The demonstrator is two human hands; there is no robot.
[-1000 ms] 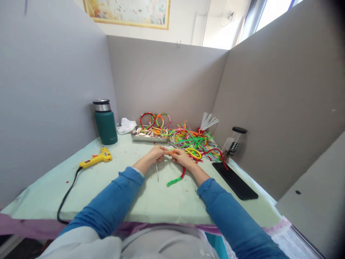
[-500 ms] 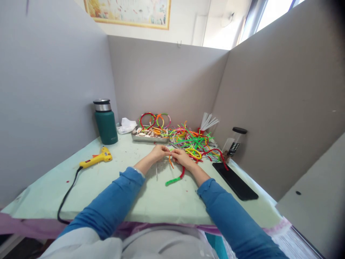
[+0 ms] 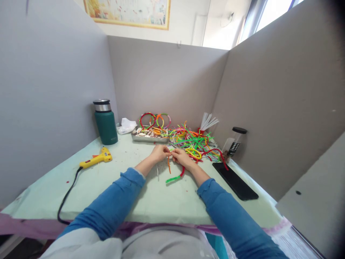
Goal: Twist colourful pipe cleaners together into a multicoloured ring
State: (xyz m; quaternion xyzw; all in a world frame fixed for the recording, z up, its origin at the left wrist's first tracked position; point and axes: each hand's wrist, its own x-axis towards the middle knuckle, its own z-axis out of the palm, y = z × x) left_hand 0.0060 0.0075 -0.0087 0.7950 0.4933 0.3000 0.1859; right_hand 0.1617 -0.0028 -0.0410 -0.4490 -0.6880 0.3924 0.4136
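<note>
My left hand (image 3: 161, 152) and my right hand (image 3: 180, 155) meet over the middle of the table, fingertips pinched together. An orange pipe cleaner (image 3: 169, 165) hangs from between them. Below my right hand, a pipe cleaner piece wound in red and green (image 3: 174, 179) curves down toward the tabletop, its upper end hidden behind that hand. A thin white strand (image 3: 157, 172) dangles under my left hand. The fingers cover the spot where the pipe cleaners join.
Behind my hands are a metal tray (image 3: 151, 139) of shells, several colourful rings (image 3: 147, 120) and a pipe cleaner heap (image 3: 192, 138). At left stand a green bottle (image 3: 106, 126) and a yellow glue gun (image 3: 97, 158); at right, a black phone-like slab (image 3: 234, 181) and a clear jar (image 3: 235, 142).
The orange pipe cleaner's hanging end has swung slightly left and lower, and the white strand has shifted a little. Both hands stay pinched in nearly the same place.
</note>
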